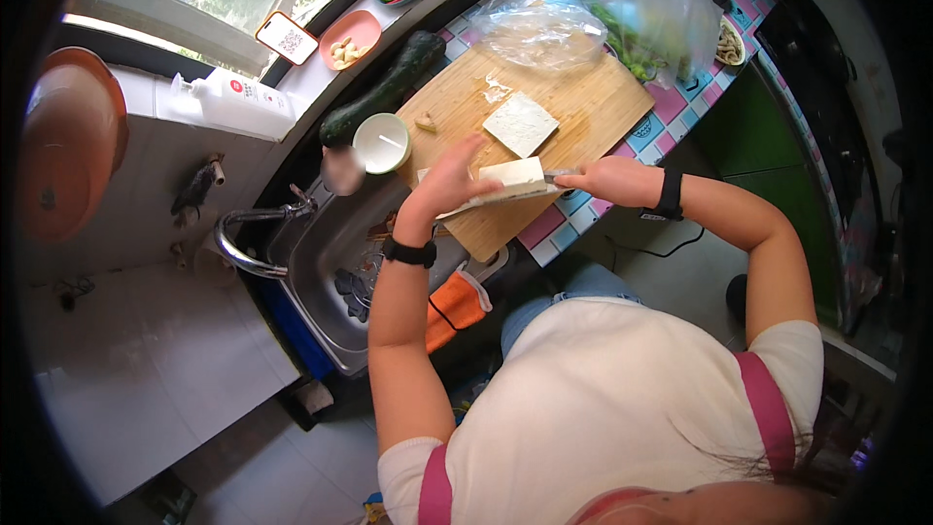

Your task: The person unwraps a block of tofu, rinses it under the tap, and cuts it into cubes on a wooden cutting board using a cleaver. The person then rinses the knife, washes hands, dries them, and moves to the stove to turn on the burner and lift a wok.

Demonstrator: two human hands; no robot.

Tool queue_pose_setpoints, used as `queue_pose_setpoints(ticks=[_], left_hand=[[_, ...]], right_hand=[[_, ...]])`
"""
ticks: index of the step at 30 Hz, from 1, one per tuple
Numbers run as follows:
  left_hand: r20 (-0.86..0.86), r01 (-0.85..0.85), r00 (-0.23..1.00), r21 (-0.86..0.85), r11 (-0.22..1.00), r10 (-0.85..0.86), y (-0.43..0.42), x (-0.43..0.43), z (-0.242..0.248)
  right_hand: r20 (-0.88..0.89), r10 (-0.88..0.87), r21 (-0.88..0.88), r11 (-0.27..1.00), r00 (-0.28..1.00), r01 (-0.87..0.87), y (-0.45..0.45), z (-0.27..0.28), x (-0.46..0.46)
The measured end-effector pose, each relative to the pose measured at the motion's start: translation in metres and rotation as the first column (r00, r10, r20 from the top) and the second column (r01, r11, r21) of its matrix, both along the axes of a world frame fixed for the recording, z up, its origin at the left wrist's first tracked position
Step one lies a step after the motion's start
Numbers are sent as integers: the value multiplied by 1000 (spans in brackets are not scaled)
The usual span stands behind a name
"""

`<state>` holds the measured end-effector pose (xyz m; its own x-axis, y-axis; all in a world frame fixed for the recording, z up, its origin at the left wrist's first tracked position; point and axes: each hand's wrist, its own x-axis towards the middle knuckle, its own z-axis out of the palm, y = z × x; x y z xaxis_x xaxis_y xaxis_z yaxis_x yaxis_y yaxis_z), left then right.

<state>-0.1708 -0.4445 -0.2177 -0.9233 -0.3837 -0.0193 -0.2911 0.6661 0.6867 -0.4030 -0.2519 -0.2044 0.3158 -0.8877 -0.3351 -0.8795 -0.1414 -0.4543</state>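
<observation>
My right hand [618, 181] grips the handle of a kitchen knife [560, 176] at the front right of a wooden cutting board [605, 98]. The blade seems to lie low along the near side of a white block, apparently tofu [512, 176]; the block hides part of it. At the block's left end is my left hand [453, 179], fingers spread and thumb overlapping the block's near side. Whether the thumb presses on it is hard to tell. Behind, a flat square slab of tofu [521, 124] lies on the board, with white crumbs [496, 89] beyond it.
A pale bowl [382, 144] and a dark green gourd [386, 87] sit left of the board. Plastic bags [543, 29] with green peppers [619, 40] crowd the back. The sink [321, 292], faucet [251, 240] and orange cloth [458, 310] are at the near left.
</observation>
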Motion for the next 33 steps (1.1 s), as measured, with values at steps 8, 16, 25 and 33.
queue_pose_setpoints(ticks=[8,16,25,33], left_hand=[[186,333,910,206,920,-371,19,-34,-20],[65,207,964,434,877,-259,15,-38,-45],[115,-70,993,630,774,-3,-3,-28,-58],[-72,-116,980,560,820,187,10,-11,-64]], right_hand=[[-204,150,-165,969,968,-184,6,16,-5],[-292,160,-255,937,943,-238,4,25,-13],[-276,187,-225,941,943,-252,10,43,-26],[-233,-95,-76,994,968,80,36,56,-81]])
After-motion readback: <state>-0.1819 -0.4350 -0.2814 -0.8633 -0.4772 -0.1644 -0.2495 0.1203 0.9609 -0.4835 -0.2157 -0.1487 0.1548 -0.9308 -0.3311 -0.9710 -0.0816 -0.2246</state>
